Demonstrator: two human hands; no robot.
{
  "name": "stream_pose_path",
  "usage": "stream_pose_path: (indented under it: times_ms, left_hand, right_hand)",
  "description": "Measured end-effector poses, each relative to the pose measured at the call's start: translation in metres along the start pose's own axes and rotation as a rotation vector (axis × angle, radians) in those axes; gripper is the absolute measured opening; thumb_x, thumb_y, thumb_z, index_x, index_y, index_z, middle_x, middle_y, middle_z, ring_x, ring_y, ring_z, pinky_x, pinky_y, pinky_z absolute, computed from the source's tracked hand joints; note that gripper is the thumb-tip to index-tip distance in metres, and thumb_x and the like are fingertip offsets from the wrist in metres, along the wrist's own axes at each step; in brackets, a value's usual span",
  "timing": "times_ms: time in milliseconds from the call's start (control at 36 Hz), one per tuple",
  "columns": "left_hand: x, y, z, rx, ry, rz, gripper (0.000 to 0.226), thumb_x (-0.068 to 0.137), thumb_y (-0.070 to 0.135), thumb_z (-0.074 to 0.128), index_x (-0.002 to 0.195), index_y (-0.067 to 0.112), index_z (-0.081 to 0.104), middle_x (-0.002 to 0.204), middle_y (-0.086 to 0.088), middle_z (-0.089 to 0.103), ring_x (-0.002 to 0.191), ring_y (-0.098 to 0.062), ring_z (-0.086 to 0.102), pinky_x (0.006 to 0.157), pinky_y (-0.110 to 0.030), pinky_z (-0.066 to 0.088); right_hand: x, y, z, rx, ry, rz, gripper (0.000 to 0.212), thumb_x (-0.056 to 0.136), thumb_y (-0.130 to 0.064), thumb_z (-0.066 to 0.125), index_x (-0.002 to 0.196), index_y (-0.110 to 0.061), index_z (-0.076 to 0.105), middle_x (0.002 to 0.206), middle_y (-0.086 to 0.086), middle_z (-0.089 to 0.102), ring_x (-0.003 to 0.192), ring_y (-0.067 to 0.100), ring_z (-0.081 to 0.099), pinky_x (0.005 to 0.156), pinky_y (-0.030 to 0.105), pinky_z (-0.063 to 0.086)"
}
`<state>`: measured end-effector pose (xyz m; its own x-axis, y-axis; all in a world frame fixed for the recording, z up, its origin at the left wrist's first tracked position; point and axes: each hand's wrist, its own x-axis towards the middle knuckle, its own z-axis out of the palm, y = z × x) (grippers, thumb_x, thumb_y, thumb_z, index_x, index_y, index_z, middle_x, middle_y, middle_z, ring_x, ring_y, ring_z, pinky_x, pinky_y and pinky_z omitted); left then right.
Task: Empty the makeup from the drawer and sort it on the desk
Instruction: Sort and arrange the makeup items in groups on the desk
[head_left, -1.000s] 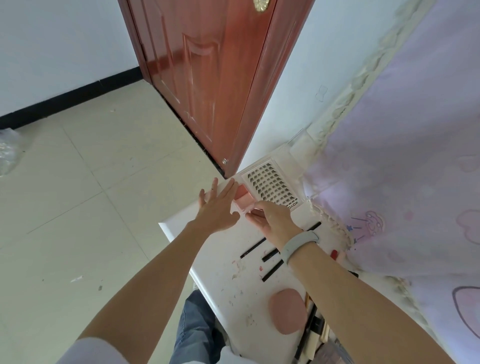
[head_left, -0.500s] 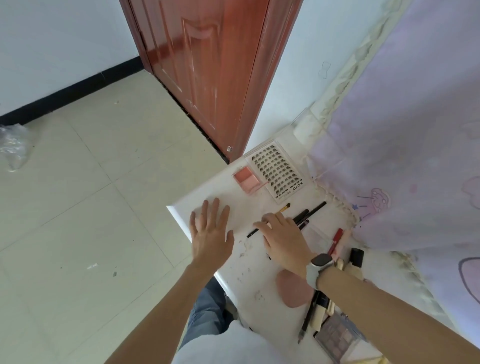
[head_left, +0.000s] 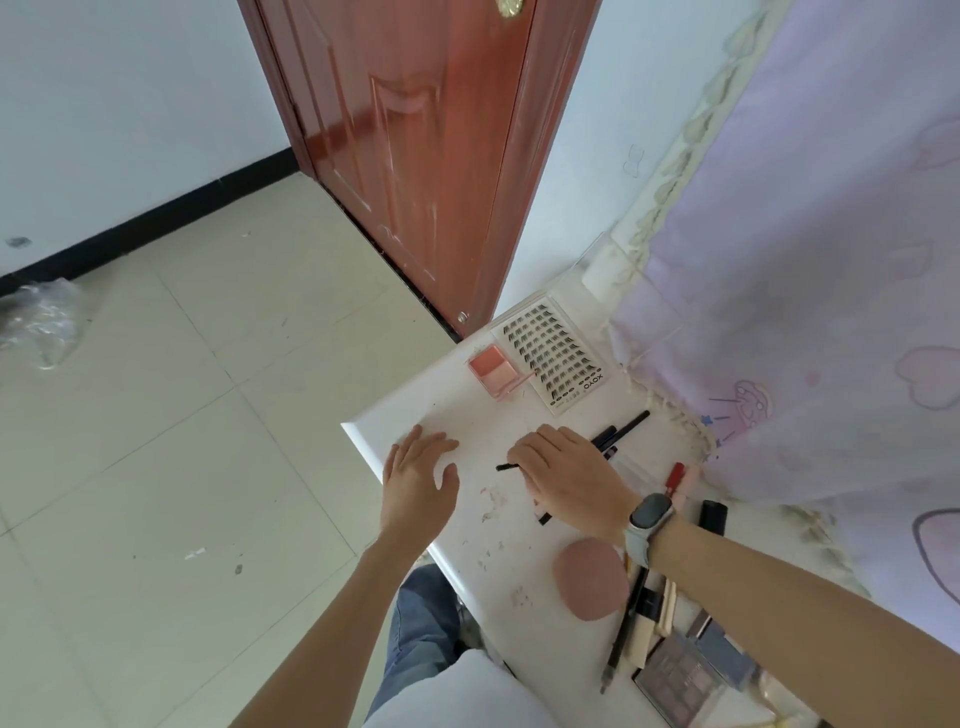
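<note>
Makeup brush (head_left: 506, 466) pokes from under my right hand (head_left: 569, 475), fingers curled over it; my left hand (head_left: 418, 480) lies flat, holding nothing, beside it on the desk (head_left: 415, 402).

A big red-brown door (head_left: 415, 156) stands at the back of the room. A gold knob (head_left: 506, 6) sits at its very top edge, and a small silver stopper (head_left: 462, 316) sticks out near its bottom corner. The walls (head_left: 130, 104) on both sides of the door are white. A black strip (head_left: 150, 223) runs along the bottom of the left wall. The floor (head_left: 156, 467) is made of pale cream tiles with a few small specks on them. A crumpled clear plastic bag (head_left: 41, 322) lies on the floor by the left wall. On the right hangs a light purple curtain (head_left: 831, 234) with cartoon pictures and a lacy edge.
</note>
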<state>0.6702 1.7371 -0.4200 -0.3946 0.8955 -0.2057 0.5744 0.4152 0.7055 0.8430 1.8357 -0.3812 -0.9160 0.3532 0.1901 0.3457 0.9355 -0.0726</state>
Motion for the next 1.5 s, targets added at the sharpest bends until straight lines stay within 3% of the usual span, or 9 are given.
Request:
stream_pose_path:
  times_ms: [111, 167, 250, 472, 750, 1000, 1139, 1361, 1500]
  left_hand:
    - [-0.011, 0.019, -0.021, -0.441, -0.103, -0.283, 0.021, 0.095, 0.013, 0.048, 0.103, 0.013, 0.068, 0.092, 0.005, 0.07, 0.088, -0.01, 0.062, 0.082, -0.021, 0.048]
    - [-0.014, 0.025, -0.032, -0.644, -0.209, -0.385, 0.025, 0.097, 0.021, 0.047, 0.096, 0.008, 0.069, 0.074, 0.001, 0.07, 0.07, -0.016, 0.061, 0.066, -0.025, 0.048]
    - [-0.02, 0.027, -0.047, -0.754, -0.336, -0.424, 0.033, 0.094, 0.031, 0.051, 0.09, 0.004, 0.069, 0.069, -0.007, 0.068, 0.059, -0.017, 0.056, 0.059, -0.025, 0.044]
    - [-0.022, 0.024, -0.062, -0.717, -0.247, -0.34, 0.007, 0.083, 0.0, 0.065, 0.082, 0.004, 0.07, 0.066, -0.007, 0.068, 0.055, -0.013, 0.055, 0.055, -0.021, 0.046]
    - [-0.017, -0.006, -0.072, -0.669, -0.234, -0.367, 0.005, 0.087, -0.002, 0.059, 0.083, -0.001, 0.062, 0.076, -0.01, 0.072, 0.063, -0.014, 0.062, 0.063, -0.021, 0.052]
    - [-0.026, -0.019, -0.05, -0.842, -0.047, -0.519, 0.024, 0.096, -0.002, 0.044, 0.106, 0.002, 0.065, 0.076, -0.007, 0.059, 0.066, -0.014, 0.061, 0.073, -0.023, 0.055]
    - [-0.018, 0.013, -0.027, -0.858, 0.038, -0.585, 0.021, 0.099, 0.007, 0.039, 0.102, 0.002, 0.059, 0.079, -0.008, 0.068, 0.056, -0.014, 0.064, 0.059, -0.024, 0.054]
    - [0.003, 0.04, -0.004, -0.555, -0.151, -0.579, 0.016, 0.097, 0.021, 0.047, 0.094, 0.009, 0.056, 0.073, 0.0, 0.072, 0.045, -0.013, 0.06, 0.049, -0.022, 0.047]
    - [0.016, 0.047, 0.008, -0.352, -0.199, -0.572, 0.022, 0.095, 0.025, 0.044, 0.084, 0.013, 0.058, 0.067, 0.003, 0.072, 0.046, -0.008, 0.06, 0.061, -0.026, 0.051]
  right_hand:
    - [0.0, -0.02, -0.011, 0.068, 0.112, -0.049, 0.022, 0.079, -0.006, 0.061, 0.098, -0.014, 0.052, 0.088, 0.001, 0.059, 0.074, 0.017, 0.05, 0.065, 0.027, 0.042]
    - [0.001, -0.029, -0.009, 0.074, 0.138, -0.061, 0.021, 0.079, -0.006, 0.061, 0.097, -0.014, 0.055, 0.089, 0.001, 0.059, 0.076, 0.017, 0.048, 0.066, 0.027, 0.04]
    - [0.003, -0.037, 0.001, 0.069, 0.142, 0.004, 0.017, 0.081, -0.008, 0.062, 0.096, -0.015, 0.057, 0.088, 0.0, 0.06, 0.076, 0.017, 0.046, 0.066, 0.026, 0.035]
    - [0.017, -0.051, 0.011, 0.193, 0.126, 0.135, 0.006, 0.089, -0.013, 0.048, 0.088, -0.015, 0.042, 0.075, -0.002, 0.056, 0.066, 0.015, 0.041, 0.06, 0.024, 0.033]
    - [0.001, -0.037, 0.0, 0.291, 0.14, 0.392, 0.023, 0.088, -0.014, 0.047, 0.11, -0.012, 0.05, 0.106, 0.003, 0.06, 0.092, 0.018, 0.057, 0.077, 0.031, 0.048]
    - [-0.034, -0.014, 0.003, 0.247, 0.073, 0.538, 0.035, 0.073, 0.009, 0.064, 0.103, -0.007, 0.054, 0.097, 0.009, 0.061, 0.085, 0.027, 0.062, 0.07, 0.039, 0.054]
    - [-0.033, -0.013, 0.006, 0.247, 0.004, 0.617, 0.029, 0.074, 0.008, 0.064, 0.1, -0.005, 0.06, 0.094, 0.008, 0.063, 0.083, 0.028, 0.062, 0.068, 0.04, 0.054]
    - [-0.034, -0.005, 0.015, 0.148, -0.045, 0.657, 0.031, 0.068, 0.006, 0.069, 0.096, -0.007, 0.065, 0.089, 0.008, 0.065, 0.079, 0.029, 0.063, 0.063, 0.041, 0.051]
    - [-0.037, 0.006, 0.011, 0.114, -0.031, 0.729, 0.026, 0.073, 0.005, 0.065, 0.096, -0.007, 0.064, 0.092, 0.007, 0.064, 0.084, 0.029, 0.061, 0.065, 0.04, 0.047]
